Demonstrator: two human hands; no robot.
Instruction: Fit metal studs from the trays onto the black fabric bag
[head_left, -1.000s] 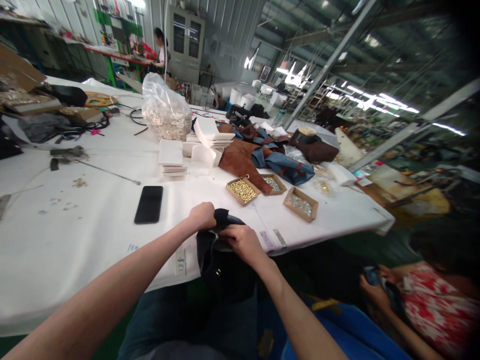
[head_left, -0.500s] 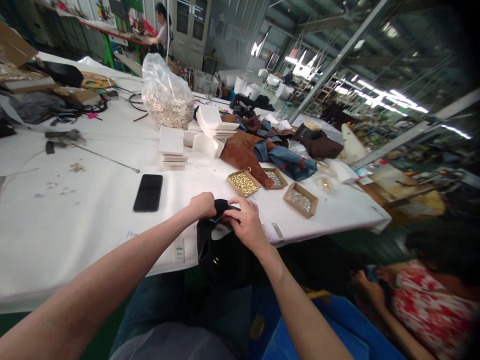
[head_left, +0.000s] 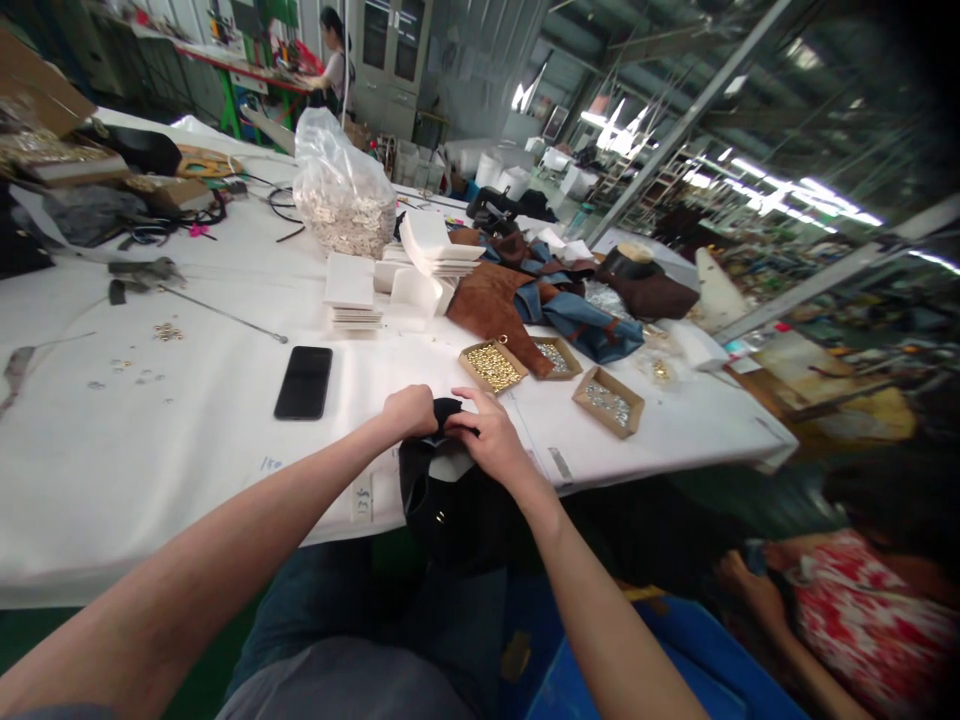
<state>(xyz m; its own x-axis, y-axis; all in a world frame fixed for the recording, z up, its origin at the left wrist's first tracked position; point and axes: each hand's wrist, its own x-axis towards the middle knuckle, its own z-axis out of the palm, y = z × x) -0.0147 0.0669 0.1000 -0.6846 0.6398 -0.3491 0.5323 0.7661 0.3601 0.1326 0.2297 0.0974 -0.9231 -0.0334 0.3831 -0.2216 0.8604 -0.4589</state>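
The right hand [head_left: 489, 432] has risen toward the upper edge of the black piece [head_left: 446, 510], head view.
The left hand [head_left: 411, 410] clamps that edge; the right touches it, grip unclear. The piece hangs by the bench [head_left: 210, 440].

White-covered worktable [head_left: 187, 440], pretty loaded
Got a black phone [head_left: 304, 383] lying flat, a stack of white cards [head_left: 350, 284], a clear bag [head_left: 334, 155] of pale bits [head_left: 346, 228], brown suede [head_left: 481, 303] next to blue material [head_left: 571, 320], plus three little cardboard trays [head_left: 598, 417] of gold or silver pieces [head_left: 491, 365].
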